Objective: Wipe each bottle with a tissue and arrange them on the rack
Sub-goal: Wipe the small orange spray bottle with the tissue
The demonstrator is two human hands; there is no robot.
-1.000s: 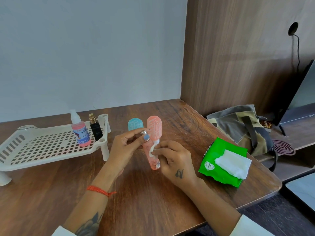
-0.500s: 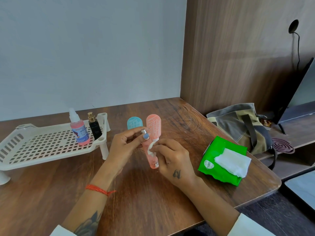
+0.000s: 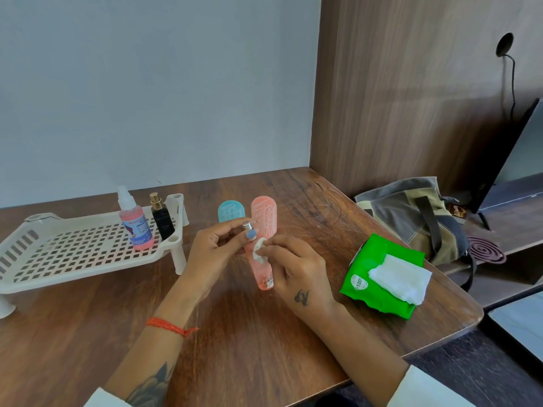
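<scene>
The left hand [image 3: 216,254] pinches a small silver-capped bottle [image 3: 248,225], mostly hidden in its fingers, above the middle of the desk [image 3: 235,348]. The right hand [image 3: 293,268] pinches a wadded tissue [image 3: 259,249] just right of it. I judge wiping underway; the rack [image 3: 73,254], holding 2 bottles at its right end, lies leftward, nearer the left hand.

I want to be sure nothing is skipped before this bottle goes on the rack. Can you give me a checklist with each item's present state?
1. Left hand grips the pink bottle: ok.
2. Right hand pinches the tissue against it: ok.
3. Whole bottle wiped: cannot tell.
4. Free space on the rack beside the spray bottle and black bottle: ok.
5. Blue bottle wiped: cannot tell.
</scene>
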